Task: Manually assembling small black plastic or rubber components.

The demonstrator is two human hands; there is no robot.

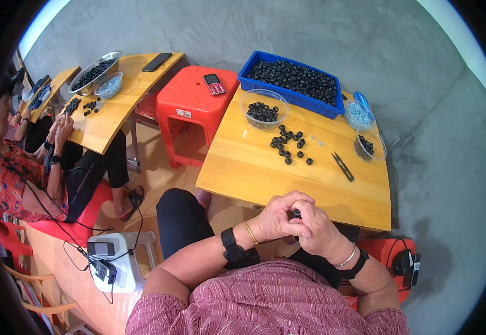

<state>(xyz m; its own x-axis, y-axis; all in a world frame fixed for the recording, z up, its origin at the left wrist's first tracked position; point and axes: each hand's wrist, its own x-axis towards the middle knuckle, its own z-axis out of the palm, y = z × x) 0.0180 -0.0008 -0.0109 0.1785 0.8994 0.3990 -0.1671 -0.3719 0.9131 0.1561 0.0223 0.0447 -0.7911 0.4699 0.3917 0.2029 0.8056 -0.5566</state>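
Note:
My left hand (275,218) and my right hand (317,228) are pressed together just off the table's near edge. Their fingers are closed around a small black bead-like piece (297,213), which shows only in part between them. Whether anything else is held there is hidden. Beyond my hands, several loose black pieces with holes (287,143) lie on the yellow wooden table (243,162). Beside them is a little cluster of small pale pieces (317,140). A pair of dark tweezers (343,167) rests to the right of these.
A blue tray (332,111) full of black pieces stands at the table's far side. Clear bowls hold black pieces (263,111), light-blue pieces (358,114) and more black ones (367,146). Left stands a red stool (190,92) bearing a phone (214,84). Another person (25,184) works further left.

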